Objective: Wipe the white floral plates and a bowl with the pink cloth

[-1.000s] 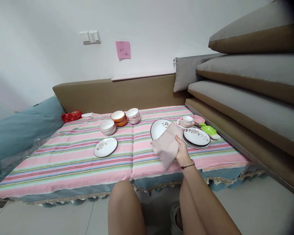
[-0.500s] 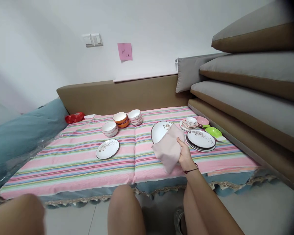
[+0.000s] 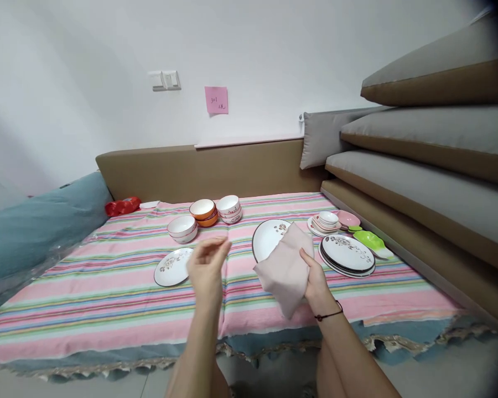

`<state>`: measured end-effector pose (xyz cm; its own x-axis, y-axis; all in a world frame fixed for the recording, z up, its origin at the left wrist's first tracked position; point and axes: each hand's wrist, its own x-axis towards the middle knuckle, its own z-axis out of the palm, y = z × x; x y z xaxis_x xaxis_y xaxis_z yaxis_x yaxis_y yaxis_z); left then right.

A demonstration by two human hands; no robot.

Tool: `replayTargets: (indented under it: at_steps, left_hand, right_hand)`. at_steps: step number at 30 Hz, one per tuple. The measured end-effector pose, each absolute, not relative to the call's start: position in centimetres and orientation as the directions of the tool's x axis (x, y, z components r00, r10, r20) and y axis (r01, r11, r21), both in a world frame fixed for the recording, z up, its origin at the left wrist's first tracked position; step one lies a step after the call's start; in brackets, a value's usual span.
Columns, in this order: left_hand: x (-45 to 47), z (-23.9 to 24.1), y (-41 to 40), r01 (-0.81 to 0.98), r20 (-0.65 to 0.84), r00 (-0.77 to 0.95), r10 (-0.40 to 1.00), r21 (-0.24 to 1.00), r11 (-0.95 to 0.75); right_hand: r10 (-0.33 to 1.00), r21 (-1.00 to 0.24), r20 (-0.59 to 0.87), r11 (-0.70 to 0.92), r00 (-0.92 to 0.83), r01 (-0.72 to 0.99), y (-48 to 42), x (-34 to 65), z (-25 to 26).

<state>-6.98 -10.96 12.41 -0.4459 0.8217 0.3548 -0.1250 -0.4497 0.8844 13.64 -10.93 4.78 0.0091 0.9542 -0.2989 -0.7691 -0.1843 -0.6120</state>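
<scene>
My right hand (image 3: 316, 279) grips a folded pale pink cloth (image 3: 285, 269) and holds it up over the striped cover, in front of a large white plate (image 3: 267, 237). My left hand (image 3: 206, 266) is raised in mid-air with its fingers loosely curled and nothing in them. It hangs between the cloth and a floral plate (image 3: 173, 266) lying at the left. A stack of floral plates (image 3: 347, 254) sits just right of my right hand.
A pink striped cover (image 3: 108, 298) spreads over a low platform. White bowls (image 3: 181, 227), an orange and white bowl stack (image 3: 203, 211), small saucers (image 3: 327, 221), a pink dish (image 3: 346, 218) and a green dish (image 3: 369, 240) sit further back. Grey cushions (image 3: 431, 138) are stacked at the right; a blue pillow (image 3: 37, 226) lies at the left.
My left arm has risen from the lower left into the middle of the view. My right hand with the cloth has stayed nearly in place. The camera has tilted slightly.
</scene>
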Motion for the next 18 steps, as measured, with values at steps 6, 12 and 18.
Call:
replayTargets:
  at_steps: [6,12,18]
  left_hand:
    - [-4.6,7.2,-9.6,-0.38,-0.041,-0.08,0.996,0.925,0.008]
    - [-3.6,6.3,-10.2,-0.413,-0.233,0.006,0.972,0.885,0.215]
    - [-3.2,6.1,-10.7,-0.24,-0.182,-0.188,0.965,0.961,0.135]
  right_hand:
    - [0.932,-0.66,-0.327,-0.109,0.154,-0.743,-11.5,12.9,5.6]
    - [0.955,-0.904,-0.089,0.042,0.284,-0.425,-12.0,12.3,5.2]
    - [0.873,-0.986,0.154,0.109,0.463,0.122,-11.5,11.9,4.9]
